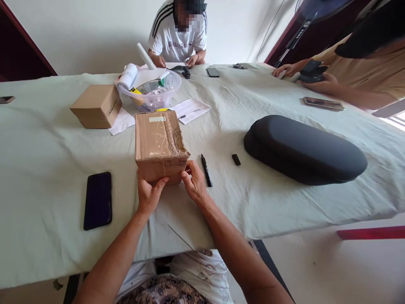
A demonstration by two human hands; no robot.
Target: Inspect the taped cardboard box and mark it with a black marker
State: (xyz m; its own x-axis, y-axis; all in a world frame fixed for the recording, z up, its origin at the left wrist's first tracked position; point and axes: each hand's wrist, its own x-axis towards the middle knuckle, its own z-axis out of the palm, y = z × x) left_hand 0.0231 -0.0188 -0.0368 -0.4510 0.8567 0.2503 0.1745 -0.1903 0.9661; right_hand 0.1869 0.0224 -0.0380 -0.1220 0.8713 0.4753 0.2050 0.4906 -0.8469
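Note:
A small cardboard box (160, 141) wrapped in clear tape stands on the pale green tablecloth (47, 169) right in front of me. My left hand (148, 195) presses against its near face, thumb up on the cardboard. My right hand (195, 181) grips the box's near right corner with curled fingers. Both hands hold the box from the side closest to me. A black marker pen (206, 170) lies just right of my right hand.
A black phone (98, 200) lies at left. A second cardboard box (96, 105), a clear bowl (152, 90) of supplies and papers (191, 110) sit behind. A large black case (303, 150) lies at right. Two other people sit at the far side and right.

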